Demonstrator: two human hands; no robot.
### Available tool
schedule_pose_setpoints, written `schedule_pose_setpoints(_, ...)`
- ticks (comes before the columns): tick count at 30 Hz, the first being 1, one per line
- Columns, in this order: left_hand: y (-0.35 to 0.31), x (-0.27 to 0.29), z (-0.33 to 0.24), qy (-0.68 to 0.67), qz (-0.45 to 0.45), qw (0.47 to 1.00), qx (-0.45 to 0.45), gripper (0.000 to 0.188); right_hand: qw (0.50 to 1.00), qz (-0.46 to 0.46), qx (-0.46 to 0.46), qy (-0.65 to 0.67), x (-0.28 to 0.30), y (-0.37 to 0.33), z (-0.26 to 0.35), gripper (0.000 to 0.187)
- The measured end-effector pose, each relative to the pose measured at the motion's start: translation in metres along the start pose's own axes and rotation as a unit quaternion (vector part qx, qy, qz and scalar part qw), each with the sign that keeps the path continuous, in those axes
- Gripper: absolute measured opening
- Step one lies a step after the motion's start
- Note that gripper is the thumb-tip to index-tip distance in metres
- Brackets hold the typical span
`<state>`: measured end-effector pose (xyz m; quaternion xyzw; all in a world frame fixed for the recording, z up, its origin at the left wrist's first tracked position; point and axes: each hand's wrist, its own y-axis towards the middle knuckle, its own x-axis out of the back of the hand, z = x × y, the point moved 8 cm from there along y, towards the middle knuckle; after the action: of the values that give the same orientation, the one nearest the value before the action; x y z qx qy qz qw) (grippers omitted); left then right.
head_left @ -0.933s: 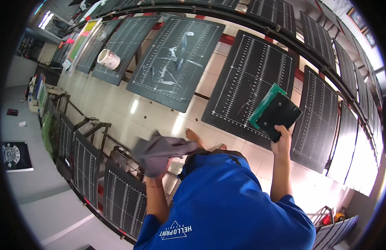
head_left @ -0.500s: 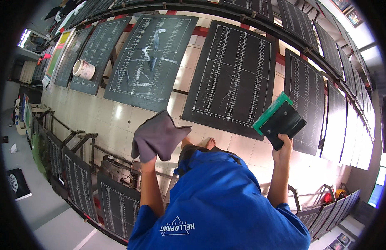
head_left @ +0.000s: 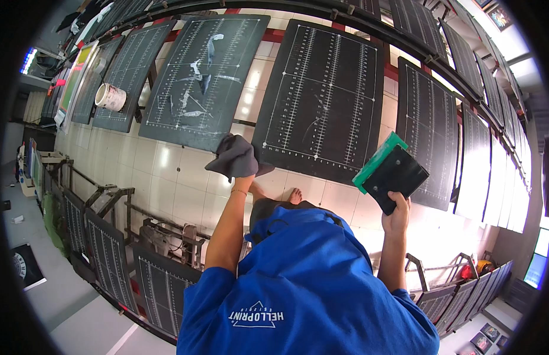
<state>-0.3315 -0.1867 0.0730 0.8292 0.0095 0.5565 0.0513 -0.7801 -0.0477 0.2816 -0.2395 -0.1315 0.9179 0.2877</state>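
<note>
A dark grey cloth (head_left: pixel 234 156) is bunched up in my left hand (head_left: pixel 243 183), which is closed on it from below. The cloth is beside the near edges of two dark printing boards: the stained board (head_left: pixel 168 109) on the left and the marked black board (head_left: pixel 292 112) in the middle. Whether it touches either one, I cannot tell. My right hand (head_left: pixel 396 216) grips a squeegee with a black body (head_left: pixel 398 177) and a green edge (head_left: pixel 381 158). The squeegee is held up with its green edge toward the upper left, over the middle board's near right corner.
A stained white bucket (head_left: pixel 111 97) stands on a board at the left. More boards (head_left: pixel 429 130) run in a row to the right, with a dark rail (head_left: pixel 398 44) behind them. Metal frames (head_left: pixel 111 204) with boards are at the lower left. Pale floor tiles (head_left: pixel 162 163) show between the rows.
My left hand has moved up and right toward the boards, and the cloth, spread out before, is now bunched. The squeegee stays in my right hand, slightly shifted. The whole view has shifted a little.
</note>
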Motion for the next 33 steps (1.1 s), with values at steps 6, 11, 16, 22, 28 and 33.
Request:
schedule_pose_setpoints(6,-0.052,-0.123,0.060,-0.532,0.049,0.766,0.357,0.044,0.999,-0.017,-0.035,-0.008,-0.006,0.001,-0.003,0.036)
schedule_pose_setpoints(11,-0.113,-0.155,-0.044,-0.458,0.051,0.841,0.283,0.042,0.999,-0.017,-0.024,-0.015,0.008,0.005,-0.002,0.037)
schedule_pose_setpoints(16,-0.138,-0.152,-0.185,-0.534,0.192,0.809,0.151,0.041,0.999,-0.047,-0.006,-0.018,0.033,-0.008,0.015,0.043)
schedule_pose_setpoints(22,-0.150,-0.189,-0.275,-0.553,0.282,0.770,0.145,0.040,0.990,-0.138,0.034,-0.015,0.100,-0.046,0.035,0.046)
schedule_pose_setpoints(28,-0.162,-0.253,-0.356,-0.460,0.201,0.829,0.246,0.041,0.969,-0.227,0.078,-0.052,0.135,-0.102,0.052,0.043)
schedule_pose_setpoints(33,-0.178,-0.239,-0.452,-0.531,0.449,0.714,0.084,0.043,0.964,-0.241,0.096,-0.053,0.145,-0.115,0.043,0.042)
